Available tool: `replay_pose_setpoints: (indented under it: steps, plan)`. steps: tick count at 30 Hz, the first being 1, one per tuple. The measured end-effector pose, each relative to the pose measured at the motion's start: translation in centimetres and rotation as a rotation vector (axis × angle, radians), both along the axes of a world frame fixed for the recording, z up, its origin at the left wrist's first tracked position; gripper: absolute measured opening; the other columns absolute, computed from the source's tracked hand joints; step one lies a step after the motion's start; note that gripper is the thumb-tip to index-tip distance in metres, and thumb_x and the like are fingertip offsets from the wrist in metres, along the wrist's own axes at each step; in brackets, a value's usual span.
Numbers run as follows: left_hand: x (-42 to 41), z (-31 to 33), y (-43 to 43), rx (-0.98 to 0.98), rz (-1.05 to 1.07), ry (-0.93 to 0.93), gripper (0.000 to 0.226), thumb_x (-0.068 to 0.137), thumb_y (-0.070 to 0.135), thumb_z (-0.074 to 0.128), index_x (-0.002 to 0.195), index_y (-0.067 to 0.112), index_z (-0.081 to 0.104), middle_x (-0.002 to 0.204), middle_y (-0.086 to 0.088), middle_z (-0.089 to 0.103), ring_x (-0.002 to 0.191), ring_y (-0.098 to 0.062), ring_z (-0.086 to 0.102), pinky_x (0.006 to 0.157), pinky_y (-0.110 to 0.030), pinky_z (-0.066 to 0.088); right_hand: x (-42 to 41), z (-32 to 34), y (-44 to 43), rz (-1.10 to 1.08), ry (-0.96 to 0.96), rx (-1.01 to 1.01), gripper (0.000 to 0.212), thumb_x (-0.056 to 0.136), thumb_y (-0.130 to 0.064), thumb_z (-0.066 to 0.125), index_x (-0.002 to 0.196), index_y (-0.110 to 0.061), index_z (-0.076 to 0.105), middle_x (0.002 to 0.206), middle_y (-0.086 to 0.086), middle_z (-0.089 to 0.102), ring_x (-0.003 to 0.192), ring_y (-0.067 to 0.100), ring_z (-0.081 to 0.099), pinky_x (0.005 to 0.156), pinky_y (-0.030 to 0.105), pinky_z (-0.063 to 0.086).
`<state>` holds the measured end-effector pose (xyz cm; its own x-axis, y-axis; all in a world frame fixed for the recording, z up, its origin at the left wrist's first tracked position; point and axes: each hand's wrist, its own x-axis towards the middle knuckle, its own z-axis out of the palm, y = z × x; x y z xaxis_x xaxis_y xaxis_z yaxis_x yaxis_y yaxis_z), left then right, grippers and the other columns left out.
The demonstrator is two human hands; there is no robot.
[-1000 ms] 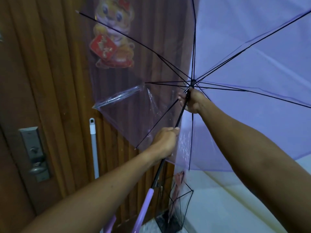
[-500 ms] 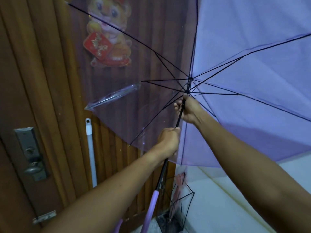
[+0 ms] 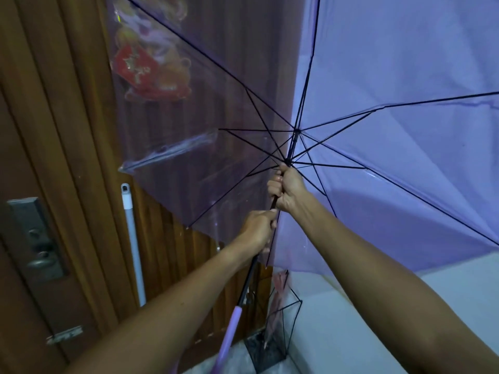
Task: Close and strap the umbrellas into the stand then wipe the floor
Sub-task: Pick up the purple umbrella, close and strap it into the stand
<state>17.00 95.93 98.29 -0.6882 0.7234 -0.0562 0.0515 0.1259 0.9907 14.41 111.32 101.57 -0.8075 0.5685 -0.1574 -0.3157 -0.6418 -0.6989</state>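
The right hand (image 3: 287,188) has slid down the black shaft (image 3: 293,147) over the last second, taking the runner with it; a second ago it sat right under the hub where the ribs meet, and now a short stretch of bare shaft shows between hub and fist; its fingers are curled tight around the runner. The left hand (image 3: 258,230) has stayed lower on the shaft, fingers wrapped closed about it, just above the lilac handle (image 3: 229,336); the two fists have drawn nearly together, almost touching. The ribs have folded in somewhat, yet the purple translucent umbrella (image 3: 405,130) is far from shut; its canopy spreads across the upper right, in front of the wooden door (image 3: 67,130) and the white wall.

By this reading the closing step is under way but incomplete; the runner probably needs to travel further down before the canopy collapses enough to strap. The wire stand (image 3: 280,333) waits at the door's lower right corner, on the floor by the wall, something pink already inside it. A white pole (image 3: 132,244) leans against the door; the wiping has likely not begun.
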Motion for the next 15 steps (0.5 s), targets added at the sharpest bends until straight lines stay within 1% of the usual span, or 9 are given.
replay_pose_setpoints:
  steps: [3, 5, 8, 10, 12, 15]
  plan:
    - [1.1, -1.1, -1.8, -0.062, -0.114, -0.011, 0.050, 0.107, 0.032, 0.040, 0.063, 0.009, 0.048, 0.039, -0.008, 0.042, 0.029, -0.022, 0.040, 0.042, -0.025, 0.034, 0.6, -0.2, 1.1, 0.011, -0.021, 0.009, 0.042, 0.108, -0.023, 0.032, 0.067, -0.021, 0.030, 0.045, -0.007, 0.021, 0.028, 0.006, 0.014, 0.025, 0.016, 0.009]
    - [2.1, -2.0, -2.9, -0.107, -0.145, -0.006, 0.052, 0.107, 0.035, 0.038, 0.063, 0.010, 0.046, 0.040, -0.008, 0.045, 0.029, -0.024, 0.044, 0.044, -0.027, 0.039, 0.7, -0.2, 1.4, 0.013, -0.035, 0.029, 0.043, 0.109, -0.022, 0.030, 0.066, -0.022, 0.029, 0.044, -0.007, 0.020, 0.028, 0.006, 0.014, 0.025, 0.016, 0.009]
    - [3.3, -2.3, -3.1, -0.139, 0.059, 0.084, 0.052, 0.106, 0.035, 0.043, 0.057, 0.018, 0.037, 0.044, 0.000, 0.037, 0.032, -0.018, 0.034, 0.047, -0.027, 0.031, 0.9, -0.2, 1.2, 0.022, -0.010, 0.007, 0.043, 0.109, -0.021, 0.030, 0.066, -0.020, 0.030, 0.044, -0.006, 0.020, 0.028, 0.007, 0.014, 0.026, 0.017, 0.010]
    - [3.4, -2.1, -2.9, -0.109, 0.117, 0.024, 0.053, 0.105, 0.034, 0.045, 0.055, 0.020, 0.034, 0.040, 0.006, 0.035, 0.031, -0.013, 0.032, 0.047, -0.023, 0.027, 1.0, -0.3, 0.8, 0.028, 0.058, -0.073, 0.041, 0.109, -0.019, 0.032, 0.068, -0.017, 0.033, 0.044, -0.005, 0.022, 0.028, 0.008, 0.016, 0.026, 0.017, 0.014]
    - [3.2, -1.7, -2.7, -0.103, 0.107, -0.054, 0.053, 0.106, 0.033, 0.044, 0.055, 0.021, 0.032, 0.036, 0.009, 0.031, 0.028, -0.009, 0.028, 0.045, -0.020, 0.024, 1.5, -1.1, -0.6, 0.070, 0.116, -0.154, 0.040, 0.109, -0.019, 0.035, 0.069, -0.016, 0.036, 0.043, -0.004, 0.025, 0.028, 0.008, 0.021, 0.029, 0.016, 0.022]
    - [3.6, -1.2, -2.5, -0.091, 0.131, -0.129, 0.052, 0.106, 0.031, 0.042, 0.057, 0.021, 0.030, 0.049, 0.001, 0.026, 0.038, -0.013, 0.022, 0.044, -0.017, 0.019, 3.0, -3.5, -3.0, 0.187, 0.108, -0.191, 0.042, 0.109, -0.026, 0.039, 0.069, -0.014, 0.040, 0.043, -0.003, 0.030, 0.029, 0.009, 0.030, 0.032, 0.016, 0.033]
